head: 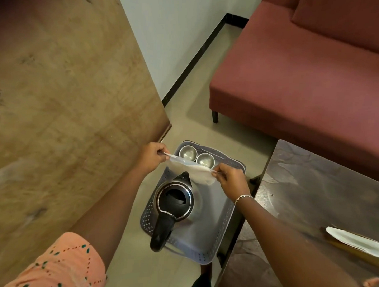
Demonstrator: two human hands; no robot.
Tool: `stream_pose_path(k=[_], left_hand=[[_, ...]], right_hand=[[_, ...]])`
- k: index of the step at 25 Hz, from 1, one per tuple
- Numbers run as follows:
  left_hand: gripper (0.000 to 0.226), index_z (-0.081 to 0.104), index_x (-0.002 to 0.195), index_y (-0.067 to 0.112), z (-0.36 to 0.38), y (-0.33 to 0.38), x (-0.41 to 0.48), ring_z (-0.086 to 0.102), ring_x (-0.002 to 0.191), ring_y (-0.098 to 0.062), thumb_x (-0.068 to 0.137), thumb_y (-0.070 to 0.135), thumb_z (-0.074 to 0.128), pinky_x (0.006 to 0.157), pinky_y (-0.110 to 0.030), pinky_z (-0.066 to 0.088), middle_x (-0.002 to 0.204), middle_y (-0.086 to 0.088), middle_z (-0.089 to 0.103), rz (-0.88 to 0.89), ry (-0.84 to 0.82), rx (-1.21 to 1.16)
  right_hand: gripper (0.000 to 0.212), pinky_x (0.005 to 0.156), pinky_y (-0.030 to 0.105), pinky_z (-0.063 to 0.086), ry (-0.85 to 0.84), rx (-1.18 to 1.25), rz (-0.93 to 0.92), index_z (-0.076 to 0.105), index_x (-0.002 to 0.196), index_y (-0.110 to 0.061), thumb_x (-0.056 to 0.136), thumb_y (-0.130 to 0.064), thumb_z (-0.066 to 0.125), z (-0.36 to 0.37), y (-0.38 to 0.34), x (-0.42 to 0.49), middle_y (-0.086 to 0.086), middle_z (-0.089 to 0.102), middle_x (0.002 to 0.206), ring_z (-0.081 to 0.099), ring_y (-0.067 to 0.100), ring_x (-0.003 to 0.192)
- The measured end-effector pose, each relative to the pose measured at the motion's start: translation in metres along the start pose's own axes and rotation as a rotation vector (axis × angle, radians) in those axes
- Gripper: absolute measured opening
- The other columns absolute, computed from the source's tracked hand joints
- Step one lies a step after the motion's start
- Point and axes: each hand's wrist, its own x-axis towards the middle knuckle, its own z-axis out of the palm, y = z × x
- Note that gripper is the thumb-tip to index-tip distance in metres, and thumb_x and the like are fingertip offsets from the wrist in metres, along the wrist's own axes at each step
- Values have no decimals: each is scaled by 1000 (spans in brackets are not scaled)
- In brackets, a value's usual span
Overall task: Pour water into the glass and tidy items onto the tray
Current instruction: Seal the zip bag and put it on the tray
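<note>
- Fingers (161, 152) of the left hand (151, 157) pinch one end of a white napkin (191, 170). The right hand (231, 180) pinches the other end, so the napkin is stretched in the air.
- The napkin hangs over the grey tray (224, 227), between two steel cups (187, 153) at the far end and the black kettle (174, 203).
- Likely best: hold both pinches even and lay it flat on the bare tray floor beside the kettle, clear of the spout.
- The napkin looks thin, soft and slightly crumpled, sagging mid-span. It probably tears easily.
- Another white napkin (353, 239) lies on the dark tabletop (312, 192), well apart.
</note>
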Motion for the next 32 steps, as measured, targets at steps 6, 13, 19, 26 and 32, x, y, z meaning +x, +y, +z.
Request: stream_pose_path(k=[6,13,19,26,32], left_hand=[[9,64,76,6,10,-24,13,49,62,-13,78,-2,63,65,-25,41,61,2,53,-12,-11,95],[7,66,83,0,23,-34,14,48,60,-13,78,-4,62,52,-13,34,61,0,54,-30,-21,176],[42,63,107,0,27,-24,-5,59,98,-30,74,-16,42,87,-35,47,108,-19,64,35,42,214],[43,44,132,9,52,15,-40,25,138,-27,90,5,45,112,-52,15,145,-12,37,150,180,442],[55,24,143,11,131,66,-102,5,144,-27,94,28,43,115,-49,8,155,-14,12,227,183,556]], right_hand=[[11,61,29,38,-51,-33,7,64,87,-4,86,-14,58,23,11,6,17,68,77,59,28,69],[13,70,35,47,-97,-113,-11,63,94,-5,87,-15,57,36,21,9,18,70,84,63,33,81],[31,86,38,49,-127,-235,-46,56,116,-19,85,-22,59,21,16,2,4,62,121,57,27,108],[66,115,42,19,-21,-476,-199,28,141,-11,85,-29,60,-19,27,-32,16,11,154,11,32,142],[72,112,35,-4,126,-553,-241,13,145,-12,89,-35,52,-65,64,-87,19,2,154,0,32,143]])
